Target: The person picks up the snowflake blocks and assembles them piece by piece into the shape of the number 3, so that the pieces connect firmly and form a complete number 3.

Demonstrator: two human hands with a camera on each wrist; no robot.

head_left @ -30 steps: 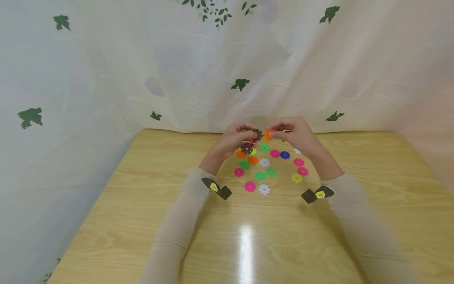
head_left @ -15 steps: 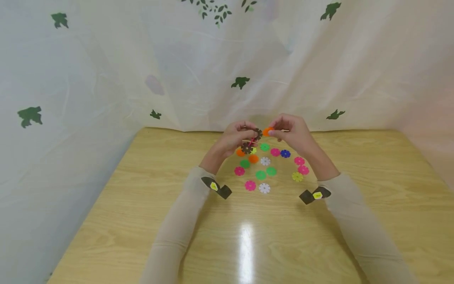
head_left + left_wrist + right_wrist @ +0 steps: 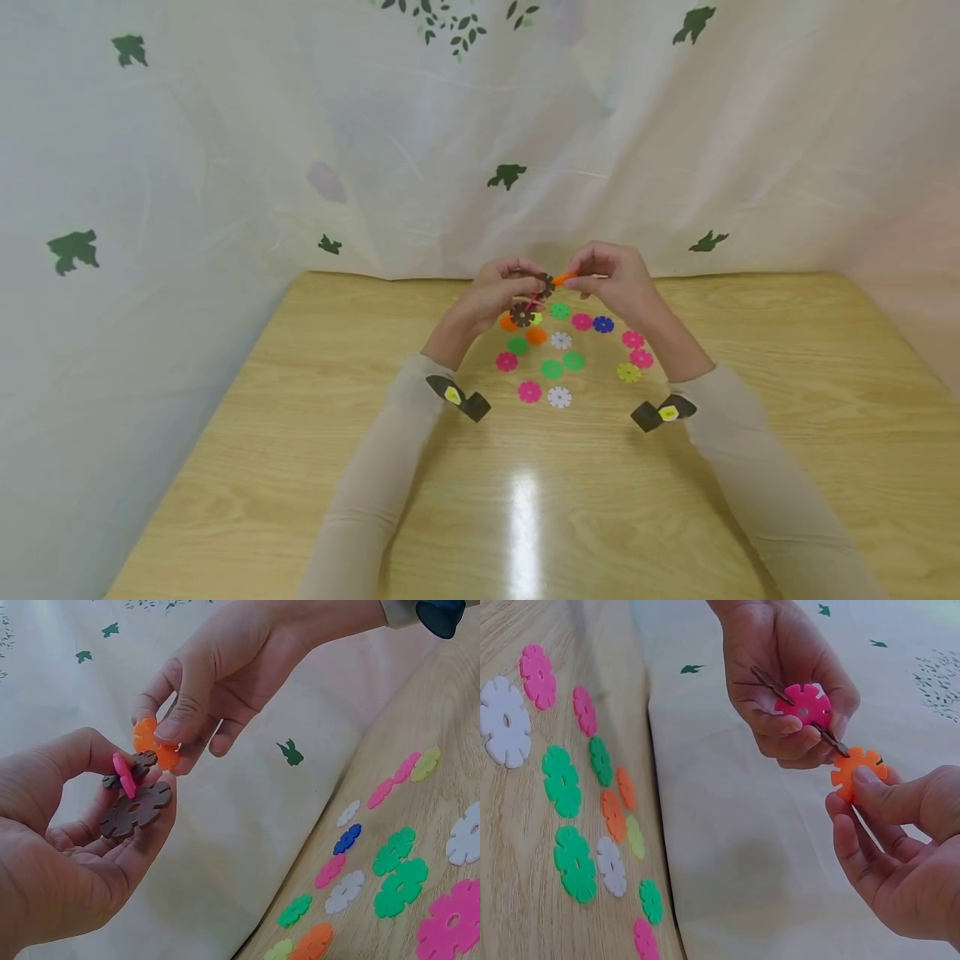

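The left hand (image 3: 495,293) holds a small group of slotted discs: the first brown disc (image 3: 550,286), which its thumb and fingers pinch, the second brown disc (image 3: 124,820), and a pink disc (image 3: 814,701) standing crosswise between these two. The right hand (image 3: 618,279) pinches an orange disc (image 3: 145,739) between thumb and fingers. The rim of this orange disc meets the rim of the first brown disc; whether their slots are joined, I cannot tell. Both hands are in the air above the far part of the tabletop (image 3: 270,433). Under them, loose discs of several colours lie flat. A blue disc (image 3: 603,324) is there, a green disc (image 3: 551,372) just beside another green one, and a white disc (image 3: 559,403) closer to the person. Behind hangs a pale cloth (image 3: 420,150) with green bird shapes.
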